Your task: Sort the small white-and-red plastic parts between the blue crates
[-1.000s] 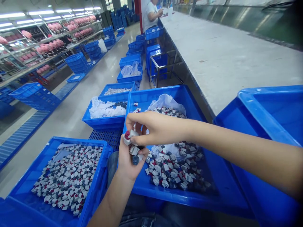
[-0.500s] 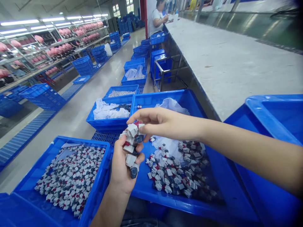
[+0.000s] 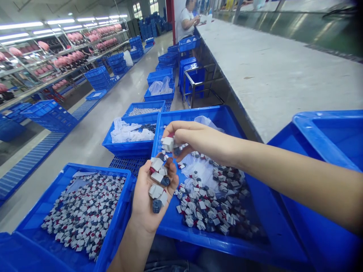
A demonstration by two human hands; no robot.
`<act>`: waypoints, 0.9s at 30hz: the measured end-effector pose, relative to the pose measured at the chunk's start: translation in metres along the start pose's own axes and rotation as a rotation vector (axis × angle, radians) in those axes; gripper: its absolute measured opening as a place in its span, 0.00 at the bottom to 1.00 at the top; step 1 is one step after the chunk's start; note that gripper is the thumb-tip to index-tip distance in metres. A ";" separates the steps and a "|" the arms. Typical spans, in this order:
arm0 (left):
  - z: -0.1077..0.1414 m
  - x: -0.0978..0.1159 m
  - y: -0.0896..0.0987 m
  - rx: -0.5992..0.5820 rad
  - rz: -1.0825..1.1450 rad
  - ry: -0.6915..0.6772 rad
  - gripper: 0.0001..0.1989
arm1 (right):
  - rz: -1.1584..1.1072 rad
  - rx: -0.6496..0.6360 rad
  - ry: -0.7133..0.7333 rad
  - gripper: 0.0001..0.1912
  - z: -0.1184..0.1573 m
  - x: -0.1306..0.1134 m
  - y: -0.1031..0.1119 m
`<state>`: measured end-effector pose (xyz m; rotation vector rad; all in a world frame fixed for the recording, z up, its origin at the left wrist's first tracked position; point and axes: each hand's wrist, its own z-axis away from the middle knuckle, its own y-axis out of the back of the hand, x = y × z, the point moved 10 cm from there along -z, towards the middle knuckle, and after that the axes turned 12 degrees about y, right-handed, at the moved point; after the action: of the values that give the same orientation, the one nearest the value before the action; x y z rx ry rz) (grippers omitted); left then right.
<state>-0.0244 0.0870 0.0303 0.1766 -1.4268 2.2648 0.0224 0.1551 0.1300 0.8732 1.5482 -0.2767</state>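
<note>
Palm up, my left hand (image 3: 147,204) cups several small white, dark blue and red pieces (image 3: 157,176), its fingers curled around them. Just above it, my right hand (image 3: 195,139) pinches a white piece (image 3: 168,144) with some red and dark blue beside it. Both hands are over the near left part of a large blue bin (image 3: 204,243), which holds a loose heap of similar pieces (image 3: 202,206) and a clear plastic bag (image 3: 198,170). To the left, another blue bin (image 3: 129,181) holds many more such pieces (image 3: 85,211).
A long white table (image 3: 278,71) runs along the right, with a blue bin (image 3: 312,128) before it. More blue bins (image 3: 129,145) line the floor ahead, beside a metal-framed stool (image 3: 194,85). A person (image 3: 187,22) sits far off at the table. Racks stand left.
My right hand has lifted slightly away from my left palm with pieces between its fingers. Fewer pieces lie in my left hand, and its fingers are more spread.
</note>
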 end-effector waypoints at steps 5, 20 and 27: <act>0.004 0.001 -0.007 -0.069 -0.109 -0.021 0.13 | 0.058 0.074 -0.014 0.11 0.000 0.001 0.011; 0.012 0.006 -0.019 -0.153 -0.349 -0.163 0.11 | -0.101 -0.104 -0.036 0.06 0.005 0.001 -0.016; 0.017 0.001 -0.028 -0.279 -0.360 -0.139 0.11 | 0.105 -0.019 -0.066 0.06 0.005 0.008 -0.005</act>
<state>-0.0157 0.0826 0.0611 0.4679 -1.6168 1.7754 0.0233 0.1512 0.1201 0.9184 1.4366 -0.2131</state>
